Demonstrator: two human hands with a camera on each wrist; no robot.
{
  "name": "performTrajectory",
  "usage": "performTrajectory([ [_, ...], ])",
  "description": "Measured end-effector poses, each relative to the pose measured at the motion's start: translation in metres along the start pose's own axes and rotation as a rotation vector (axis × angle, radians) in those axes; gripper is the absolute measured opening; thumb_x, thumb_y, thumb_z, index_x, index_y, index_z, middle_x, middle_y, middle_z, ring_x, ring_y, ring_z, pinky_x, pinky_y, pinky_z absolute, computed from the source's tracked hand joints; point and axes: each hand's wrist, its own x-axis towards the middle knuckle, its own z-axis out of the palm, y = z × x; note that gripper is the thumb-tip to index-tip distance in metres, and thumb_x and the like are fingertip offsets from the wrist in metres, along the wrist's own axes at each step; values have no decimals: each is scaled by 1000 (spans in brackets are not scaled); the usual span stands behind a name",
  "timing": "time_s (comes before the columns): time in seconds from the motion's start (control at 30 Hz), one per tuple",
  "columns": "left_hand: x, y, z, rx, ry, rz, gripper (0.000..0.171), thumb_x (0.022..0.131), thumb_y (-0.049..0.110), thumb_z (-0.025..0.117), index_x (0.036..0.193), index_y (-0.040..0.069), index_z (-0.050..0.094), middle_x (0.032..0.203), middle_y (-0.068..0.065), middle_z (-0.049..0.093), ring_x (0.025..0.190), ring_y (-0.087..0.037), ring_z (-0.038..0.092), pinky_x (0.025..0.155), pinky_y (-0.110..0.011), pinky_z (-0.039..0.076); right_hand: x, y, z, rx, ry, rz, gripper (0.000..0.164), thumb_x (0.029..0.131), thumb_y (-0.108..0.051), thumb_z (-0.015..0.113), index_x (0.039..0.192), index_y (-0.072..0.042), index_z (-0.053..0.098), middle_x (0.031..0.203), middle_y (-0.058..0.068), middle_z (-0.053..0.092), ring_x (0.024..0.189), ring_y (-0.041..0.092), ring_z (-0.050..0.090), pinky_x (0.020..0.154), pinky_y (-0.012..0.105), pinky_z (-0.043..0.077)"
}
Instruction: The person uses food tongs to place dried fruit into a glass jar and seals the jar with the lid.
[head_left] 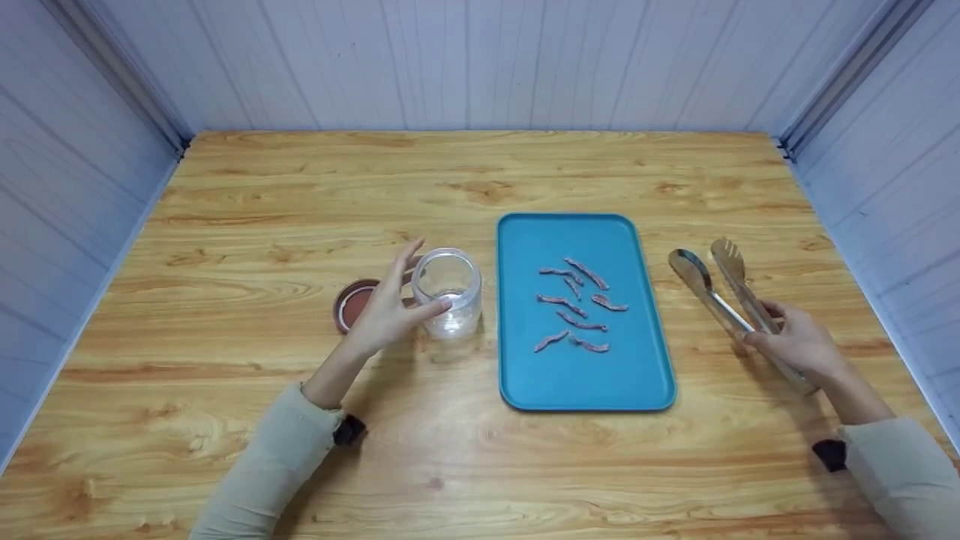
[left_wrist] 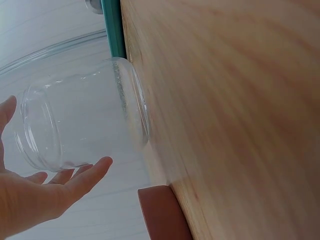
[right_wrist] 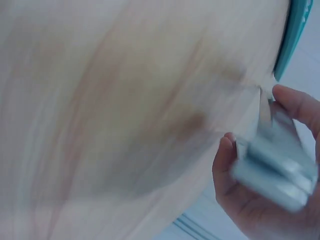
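Note:
A clear plastic jar (head_left: 466, 304), its mouth uncovered, stands upright left of the blue tray (head_left: 585, 386). My left hand (head_left: 386, 311) reaches round the jar with thumb and fingers spread apart; the left wrist view shows the thumb on one side of the jar (left_wrist: 90, 115) and fingers on the other, without a plain grip. Metal tongs (head_left: 739, 286) are held in my right hand (head_left: 802, 345), thumb and fingers on their arms, the two heads apart and pointing away. Several thin reddish-brown strips, like dried meat (head_left: 587, 274), lie scattered on the tray.
A reddish-brown lid (head_left: 354, 304) lies on the wooden table (head_left: 337, 180) just left of the jar, partly behind my left hand. Pale panel walls (head_left: 465, 67) enclose the table at the back and both sides.

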Motion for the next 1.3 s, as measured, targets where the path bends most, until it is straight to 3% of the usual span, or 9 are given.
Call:
performTrajectory([
  [0.2, 0, 0, 0, -6, -4, 11, 81, 78, 12, 68, 140, 5, 16, 133, -24, 28, 119, -39, 31, 88, -45, 39, -3, 4, -8, -50, 68, -47, 65, 84, -25, 61, 126, 15, 32, 94, 24, 52, 68, 23, 47, 56, 29, 39],
  [0.33, 1, 0, 0, 8, 0, 2, 79, 77, 11, 69, 139, 5, 19, 132, -23, 29, 118, -38, 32, 88, -42, 40, -4, 9, -9, -78, 145, -86, 61, 82, -26, 63, 121, 15, 41, 87, 22, 55, 61, 18, 47, 50, 27, 38],
  [0.6, 2, -1, 0, -16, -1, 1, 73, 77, 9, 69, 136, 1, 26, 131, -22, 32, 117, -34, 35, 87, -41, 41, -4, 10, -14, -85, 254, -98, 59, 78, -31, 67, 114, 12, 50, 87, 25, 58, 60, 12, 50, 45, 24, 40],
  [0.77, 2, -1, 0, -17, 0, 1, 72, 76, 9, 69, 135, -1, 27, 131, -21, 33, 117, -33, 36, 87, -40, 41, -3, 3, -16, -65, 283, -167, 56, 78, -28, 68, 116, 9, 51, 95, 25, 57, 68, 2, 48, 49, 17, 39],
  [0.9, 1, 0, 0, -13, -1, 1, 71, 76, 10, 69, 134, 0, 29, 130, -22, 34, 116, -32, 36, 87, -39, 41, -3, -3, -16, -72, 297, -217, 52, 78, -25, 68, 117, 6, 51, 102, 22, 55, 76, 4, 45, 57, 15, 36],
  [1.13, 2, 0, -1, -21, -15, -5, 71, 77, 11, 69, 133, -2, 29, 130, -22, 33, 117, -33, 34, 87, -39, 41, -1, -13, -11, -61, 309, -264, 47, 77, -20, 69, 113, 6, 54, 94, 15, 54, 74, 4, 49, 59, 14, 37],
  [1.3, 2, 0, -2, -7, -15, -7, 71, 76, 11, 70, 133, -2, 29, 130, -22, 34, 117, -34, 35, 87, -39, 41, 1, -20, -5, -63, 295, -297, 44, 77, -19, 69, 112, 5, 56, 94, 13, 54, 81, 22, 49, 62, 18, 37],
])
